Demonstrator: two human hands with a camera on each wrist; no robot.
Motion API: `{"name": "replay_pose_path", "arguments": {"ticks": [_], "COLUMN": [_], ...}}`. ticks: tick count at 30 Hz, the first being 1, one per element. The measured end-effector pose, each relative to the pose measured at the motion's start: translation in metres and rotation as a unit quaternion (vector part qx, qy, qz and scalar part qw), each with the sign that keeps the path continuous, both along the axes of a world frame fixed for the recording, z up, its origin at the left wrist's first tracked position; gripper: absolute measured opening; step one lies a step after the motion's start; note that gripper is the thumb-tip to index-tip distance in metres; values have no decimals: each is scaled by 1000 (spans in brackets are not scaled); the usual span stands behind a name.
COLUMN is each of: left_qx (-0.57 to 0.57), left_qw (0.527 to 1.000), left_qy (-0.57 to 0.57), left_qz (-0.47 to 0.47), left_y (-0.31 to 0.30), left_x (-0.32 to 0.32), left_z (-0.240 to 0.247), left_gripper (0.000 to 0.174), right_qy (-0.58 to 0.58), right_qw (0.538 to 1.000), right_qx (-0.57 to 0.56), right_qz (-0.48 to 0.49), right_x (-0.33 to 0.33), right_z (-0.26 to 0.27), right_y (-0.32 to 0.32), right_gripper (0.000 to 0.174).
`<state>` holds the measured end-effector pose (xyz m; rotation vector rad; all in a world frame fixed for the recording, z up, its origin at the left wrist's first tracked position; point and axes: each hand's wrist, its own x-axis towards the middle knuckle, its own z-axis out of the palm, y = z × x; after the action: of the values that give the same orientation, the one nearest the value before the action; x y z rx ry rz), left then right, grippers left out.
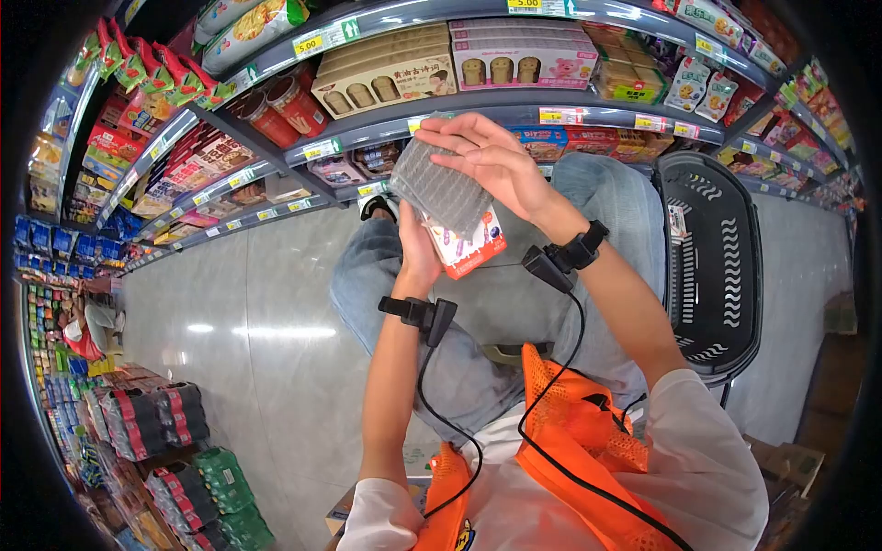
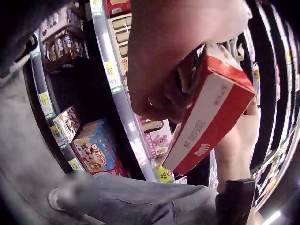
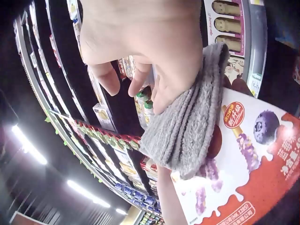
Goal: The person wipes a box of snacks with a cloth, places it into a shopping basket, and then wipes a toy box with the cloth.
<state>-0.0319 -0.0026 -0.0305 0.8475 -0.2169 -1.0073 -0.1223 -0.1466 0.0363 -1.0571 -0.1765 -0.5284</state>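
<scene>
In the head view, my left hand point(image 1: 420, 248) grips a red and white snack box point(image 1: 482, 250) by its left side. Pictures of blueberries and coated biscuit sticks cover the face of the box point(image 3: 262, 150) in the right wrist view. Over its upper part lies a folded grey cloth point(image 1: 446, 188), thick and towel-like, with layered edges point(image 3: 192, 126). My right hand point(image 1: 505, 165) rests on the cloth from above, its fingers fairly straight and a little spread. A red and white side of the box point(image 2: 208, 122) faces the left wrist camera.
Store shelves point(image 1: 367, 142) with boxed biscuits point(image 1: 524, 55) and price tags curve around the front. A black shopping basket point(image 1: 712, 266) stands by the right knee. Stacked drink packs point(image 1: 184, 418) are at the lower left on the grey floor point(image 1: 266, 285). Another person point(image 1: 87, 326) is at far left.
</scene>
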Motion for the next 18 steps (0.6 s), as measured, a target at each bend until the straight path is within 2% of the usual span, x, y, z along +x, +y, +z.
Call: {"name": "replay_pose_path", "arguments": {"ticks": [3, 6, 9, 13, 14, 18], "left_qx": [9, -15, -37, -62, -54, -53], "left_qw": [1000, 999, 999, 998, 998, 999], "left_qy": [-17, -26, -35, -11, -12, -13], "left_qz": [7, 17, 3, 14, 20, 1], "left_y": [5, 8, 12, 8, 9, 10], "left_x": [0, 5, 7, 13, 14, 13], "left_z": [4, 6, 12, 4, 0, 2], "left_gripper": [66, 67, 73, 78, 77, 74], "right_qy": [-11, 41, 156, 211, 228, 245], "right_qw": [1000, 996, 961, 900, 895, 874], "right_qx": [-2, -16, -112, -236, -206, -239], "right_qz": [25, 73, 201, 298, 324, 344], "right_x": [1, -3, -8, -12, -13, -12], "right_z": [0, 2, -3, -10, -15, -26], "right_y": [2, 3, 0, 11, 16, 20], "right_gripper": [39, 34, 26, 24, 23, 24]}}
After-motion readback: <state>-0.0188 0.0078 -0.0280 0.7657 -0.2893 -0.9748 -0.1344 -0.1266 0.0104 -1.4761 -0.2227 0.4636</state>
